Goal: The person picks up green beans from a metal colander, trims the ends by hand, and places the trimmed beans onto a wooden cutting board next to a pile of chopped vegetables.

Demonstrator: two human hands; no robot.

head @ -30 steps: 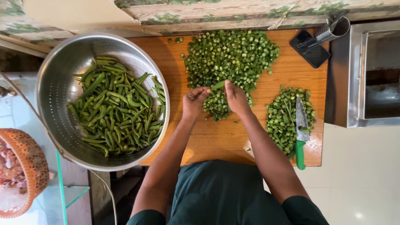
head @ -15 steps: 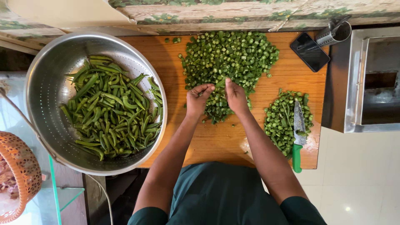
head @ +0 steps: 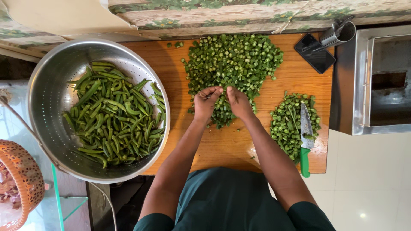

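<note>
Chopped okra (head: pixel 231 64) lies heaped at the far middle of the wooden surface (head: pixel 222 145), and both hands sit at the heap's near edge, much as they did a second ago — only the view has shifted a little. The left hand (head: pixel 205 104) and right hand (head: pixel 238 102) meet fingertip to fingertip, fingers drawn together on a few cut pieces. A smaller pile of trimmings (head: pixel 287 122) lies right under a green-handled knife (head: pixel 305 137); whole pods fill the steel colander (head: pixel 47 107) left.

Bowl (head: pixel 51 85) left of okra pile (head: pixel 233 60); knife (head: pixel 305 137) lies right.
</note>
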